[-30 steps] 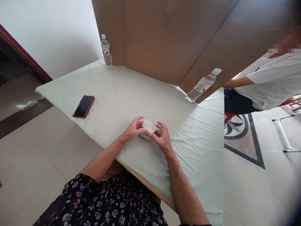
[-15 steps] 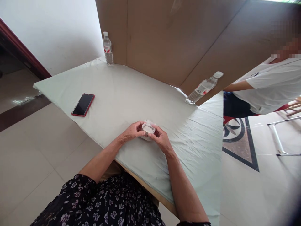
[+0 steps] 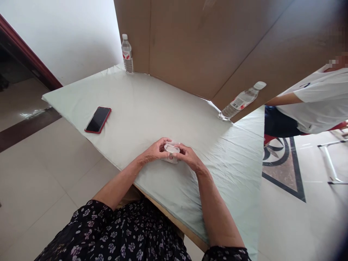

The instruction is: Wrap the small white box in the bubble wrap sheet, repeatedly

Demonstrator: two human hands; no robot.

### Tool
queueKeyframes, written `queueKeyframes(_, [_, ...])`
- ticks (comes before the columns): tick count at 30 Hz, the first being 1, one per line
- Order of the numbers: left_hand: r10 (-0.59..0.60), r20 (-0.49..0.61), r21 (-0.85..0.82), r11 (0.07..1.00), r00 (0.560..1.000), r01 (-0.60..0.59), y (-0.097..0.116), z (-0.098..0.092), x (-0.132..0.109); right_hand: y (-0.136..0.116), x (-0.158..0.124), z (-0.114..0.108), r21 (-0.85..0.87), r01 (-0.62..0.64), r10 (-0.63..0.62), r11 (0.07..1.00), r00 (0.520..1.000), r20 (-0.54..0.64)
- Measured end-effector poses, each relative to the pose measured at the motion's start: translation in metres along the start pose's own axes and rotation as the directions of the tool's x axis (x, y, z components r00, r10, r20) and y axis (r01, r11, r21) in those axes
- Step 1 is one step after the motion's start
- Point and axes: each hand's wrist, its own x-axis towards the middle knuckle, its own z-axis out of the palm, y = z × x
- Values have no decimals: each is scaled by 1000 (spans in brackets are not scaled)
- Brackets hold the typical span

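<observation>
- Table (image 3: 130,98): cut off at bottom.
- Board (image 3: 187,43): cut off above.
- Person (image 3: 326,98): cut off at right.
- Two bottles (image 3: 240,103): capped, clear liquid inside.
- Left hand (image 3: 156,150), right hand (image 3: 189,156): curled round the tub, some fingers hidden.
- Tub (image 3: 171,149): between them, contents unclear.

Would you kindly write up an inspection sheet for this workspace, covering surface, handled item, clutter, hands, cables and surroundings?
Surface: pale tablecloth, wrinkled toward the right.
Handled item: small whitish container, contents unclear.
Clutter: red-edged phone lying at left; left bottle and right bottle near the brown panel.
Hands: left hand and right hand hold the container from either side.
Cables: nothing seen.
Surroundings: person in a white shirt at right; tiled floor.
</observation>
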Motion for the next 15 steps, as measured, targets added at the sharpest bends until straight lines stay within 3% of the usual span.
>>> queueKeyframes(4, [-41, 41, 44, 998, 998, 39, 0, -1, 0, -1, 3, -3, -56, 31, -30, 998, 999, 21])
queueKeyframes(8, [-72, -16, 146, 987, 997, 73, 0, -3, 0, -2, 3, -4, -136, 27, -22, 990, 999, 42])
queueKeyframes(15, [-78, -138, 221, 969, 987, 108, -4, -3, 2, 17, 3, 4, 15, 58, -55, 998, 984, -171])
